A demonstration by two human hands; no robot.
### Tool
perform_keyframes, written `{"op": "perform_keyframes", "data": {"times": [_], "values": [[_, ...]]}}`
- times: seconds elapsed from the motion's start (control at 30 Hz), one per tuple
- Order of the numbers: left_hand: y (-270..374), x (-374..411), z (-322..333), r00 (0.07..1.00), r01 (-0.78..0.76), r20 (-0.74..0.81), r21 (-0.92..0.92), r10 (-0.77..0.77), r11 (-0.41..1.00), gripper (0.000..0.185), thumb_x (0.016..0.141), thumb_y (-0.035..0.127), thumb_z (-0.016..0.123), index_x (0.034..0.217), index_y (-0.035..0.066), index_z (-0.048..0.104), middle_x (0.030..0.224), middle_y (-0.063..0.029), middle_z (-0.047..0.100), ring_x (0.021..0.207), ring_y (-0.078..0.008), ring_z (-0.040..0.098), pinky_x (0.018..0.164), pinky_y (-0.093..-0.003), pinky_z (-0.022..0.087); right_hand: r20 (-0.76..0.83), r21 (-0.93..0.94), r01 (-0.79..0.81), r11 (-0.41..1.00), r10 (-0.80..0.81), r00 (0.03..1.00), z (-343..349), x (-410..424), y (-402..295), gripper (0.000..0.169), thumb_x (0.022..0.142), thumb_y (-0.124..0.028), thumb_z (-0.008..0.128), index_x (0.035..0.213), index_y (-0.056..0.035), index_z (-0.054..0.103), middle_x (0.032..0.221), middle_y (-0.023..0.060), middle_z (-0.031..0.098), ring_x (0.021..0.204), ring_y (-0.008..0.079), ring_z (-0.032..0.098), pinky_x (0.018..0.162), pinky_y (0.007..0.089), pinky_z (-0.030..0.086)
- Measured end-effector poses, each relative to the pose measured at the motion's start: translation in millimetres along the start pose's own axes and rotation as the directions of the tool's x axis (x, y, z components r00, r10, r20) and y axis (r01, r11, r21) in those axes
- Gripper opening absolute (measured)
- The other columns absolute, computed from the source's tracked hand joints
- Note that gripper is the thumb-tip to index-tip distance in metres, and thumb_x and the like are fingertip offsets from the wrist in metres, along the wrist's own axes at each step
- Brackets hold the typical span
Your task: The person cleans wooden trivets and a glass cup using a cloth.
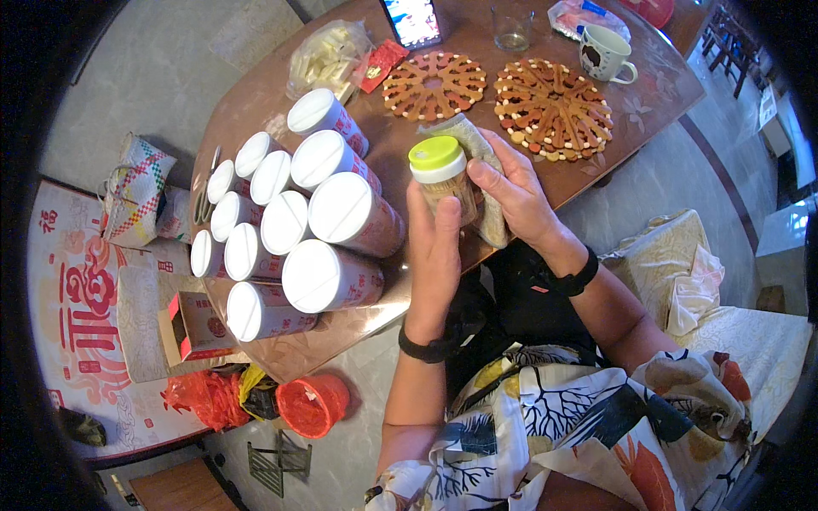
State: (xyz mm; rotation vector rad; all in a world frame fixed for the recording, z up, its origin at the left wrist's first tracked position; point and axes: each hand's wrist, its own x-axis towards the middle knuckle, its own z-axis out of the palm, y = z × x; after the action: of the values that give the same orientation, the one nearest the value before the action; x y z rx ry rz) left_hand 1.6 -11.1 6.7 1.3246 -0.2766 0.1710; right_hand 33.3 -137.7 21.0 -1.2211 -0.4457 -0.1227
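Between both hands, above the near edge of the table, is a small clear jar [447, 191] with a yellow-green lid; thin stick-like items show faintly inside. My left hand [436, 236] grips the jar's near left side, thumb on its wall. My right hand [514, 185] presses a grey-green cloth [487, 207] against the jar's right side and back, its thumb near the lid. Left of the hands, several white-lidded paper cups [351, 207] with red print stand grouped on the table. Two round wooden trivets [434, 86] lie beyond the jar.
On the brown table [664, 96] are a lit phone [412, 22], a glass [512, 32], a mug [604, 54], a red packet [383, 66] and a plastic bag of pale pieces [329, 61]. A red bin [313, 405] stands on the floor, near an open carton [201, 326].
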Motion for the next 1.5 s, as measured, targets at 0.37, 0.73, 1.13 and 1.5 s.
{"op": "perform_keyframes", "data": {"times": [0.37, 0.73, 1.13, 1.5], "values": [[8, -1, 6, 0.997, 0.046, -0.043, -0.209, -0.056, 0.977, 0.051, 0.099, 0.037, 0.044, 0.135, 0.003, 0.030, 0.115, -0.0101, 0.053, 0.094, -0.0169, 0.060, 0.080, -0.0293, 0.050, 0.059, 0.055, -0.179, 0.982, 0.176, 0.983, -8, -1, 3, 0.036, 0.096, -0.025, 0.055, 0.124, -0.0022, 0.054, 0.101, -0.0028, 0.058, 0.085, 0.0029, 0.049, 0.070, 0.0193, 0.043], [7, -2, 2, 0.995, 0.061, -0.061, -0.214, -0.076, 0.975, 0.054, 0.098, 0.037, 0.046, 0.136, 0.003, 0.027, 0.113, -0.0112, 0.052, 0.089, -0.0167, 0.059, 0.078, -0.0294, 0.049, 0.114, 0.131, -0.232, 0.964, 0.218, 0.969, -10, -1, 1, 0.036, 0.098, -0.025, 0.053, 0.124, -0.0006, 0.052, 0.102, 0.0002, 0.058, 0.089, 0.0053, 0.050, 0.078, 0.0215, 0.043], [10, -3, 6, 0.994, 0.051, -0.093, -0.154, -0.066, 0.987, 0.055, 0.093, 0.028, 0.060, 0.132, 0.000, 0.033, 0.107, -0.0093, 0.054, 0.093, -0.0155, 0.058, 0.081, -0.0280, 0.048, 0.079, 0.064, -0.171, 0.983, 0.166, 0.983, -5, 0, 0, 0.033, 0.097, -0.018, 0.053, 0.125, -0.0004, 0.054, 0.110, 0.0015, 0.060, 0.099, 0.0085, 0.054, 0.087, 0.0243, 0.045], [-5, -2, 0, 0.999, 0.005, -0.051, 0.025, -0.004, 1.000, 0.044, 0.100, 0.028, 0.046, 0.135, 0.005, 0.034, 0.117, -0.0097, 0.055, 0.095, -0.0174, 0.060, 0.084, -0.0326, 0.049, 0.009, 0.045, -0.063, 0.997, 0.063, 0.998, -7, 3, 9, 0.030, 0.096, -0.015, 0.050, 0.123, -0.0023, 0.056, 0.104, -0.0018, 0.059, 0.090, 0.0037, 0.052, 0.071, 0.0196, 0.046]]}}
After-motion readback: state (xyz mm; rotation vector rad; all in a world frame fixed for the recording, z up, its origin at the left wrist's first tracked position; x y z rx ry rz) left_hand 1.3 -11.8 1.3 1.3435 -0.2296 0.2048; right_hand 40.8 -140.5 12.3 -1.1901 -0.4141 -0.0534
